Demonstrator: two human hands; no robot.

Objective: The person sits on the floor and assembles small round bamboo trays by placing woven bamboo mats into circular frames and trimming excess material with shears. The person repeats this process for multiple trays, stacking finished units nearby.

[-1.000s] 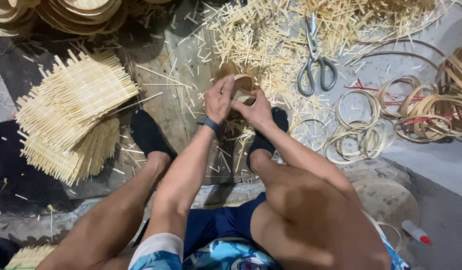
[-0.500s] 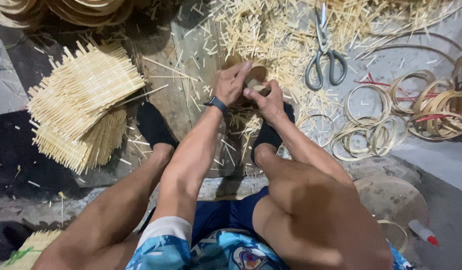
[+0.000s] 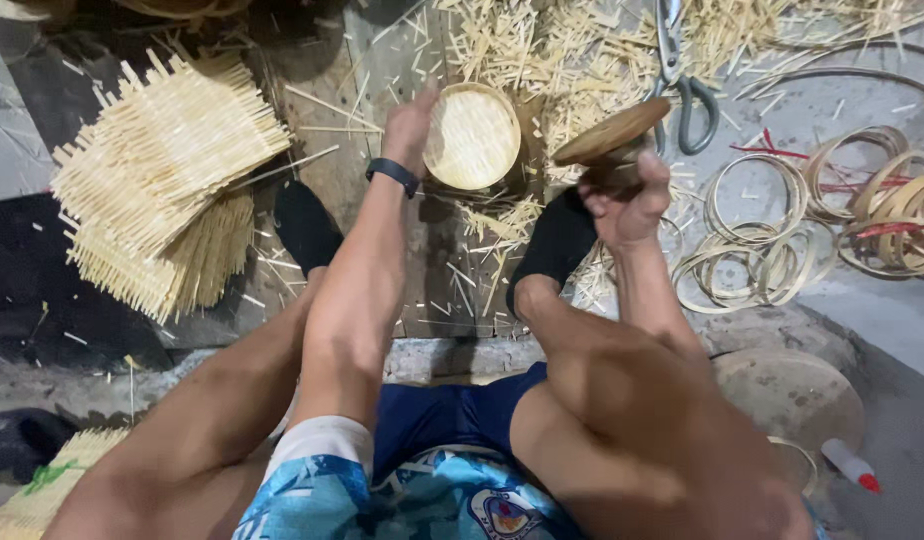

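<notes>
A seated person's left hand (image 3: 410, 125) is gripping the rim of a round woven lid (image 3: 472, 136), tilting its face upward, while the right hand (image 3: 627, 200) is closing around a wooden disc (image 3: 612, 132). Scissors (image 3: 682, 70) and bamboo rings (image 3: 752, 240) are lying beyond the right hand, woven mats (image 3: 167, 170) left, across a splinter-strewn floor (image 3: 542, 60).

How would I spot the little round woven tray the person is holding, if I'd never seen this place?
Find the wooden board on the ground between the person's black-socked feet. Just above it the left hand, with a dark wristband, holds the round woven tray by its edge. It is a finished pale disc with a rim, unlike the square mats stacked at left and the empty hoops at right.
</notes>
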